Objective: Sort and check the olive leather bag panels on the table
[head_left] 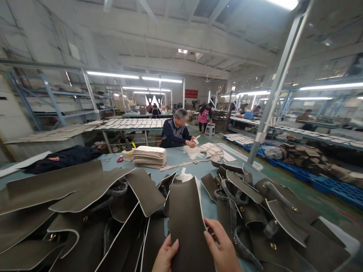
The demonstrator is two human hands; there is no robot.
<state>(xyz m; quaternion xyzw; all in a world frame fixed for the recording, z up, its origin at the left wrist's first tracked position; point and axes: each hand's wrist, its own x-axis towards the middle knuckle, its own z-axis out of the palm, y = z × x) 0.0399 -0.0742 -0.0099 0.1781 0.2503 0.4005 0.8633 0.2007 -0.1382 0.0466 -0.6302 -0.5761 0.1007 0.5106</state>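
Note:
A dark olive-brown panel with pale edges is held upright between my two hands, low in the middle of the head view. My left hand grips its lower left side, the thumb lying on the front face. On the right edge, my right hand pinches the panel between thumb and fingers. Similar brown pieces lie heaped to the left. To the right is a pile of brown pieces with wrapped handles and gold-coloured fittings.
Across the blue-green table a seated person handles pale pieces. A beige stack stands in front of them, beside a glue-like bottle. Dark cloth lies at the left. A metal post rises at the right.

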